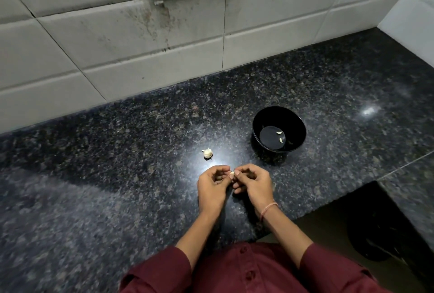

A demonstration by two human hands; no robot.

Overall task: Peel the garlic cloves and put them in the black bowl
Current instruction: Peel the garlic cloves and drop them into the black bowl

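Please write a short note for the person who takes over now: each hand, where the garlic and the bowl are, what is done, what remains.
Left hand and right hand: together they pinch one garlic clove above the counter.
Black bowl: on the counter, beyond the right hand; two peeled cloves lie in it.
Garlic piece: on the counter, left of the bowl.
Done: two cloves in the bowl.
Left: peel the held clove, drop it in, then handle the garlic piece.

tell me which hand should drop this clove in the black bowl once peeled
Right, likely: the right hand lies nearer the black bowl, and both hands pinch the clove; the left hand would have to cross over.
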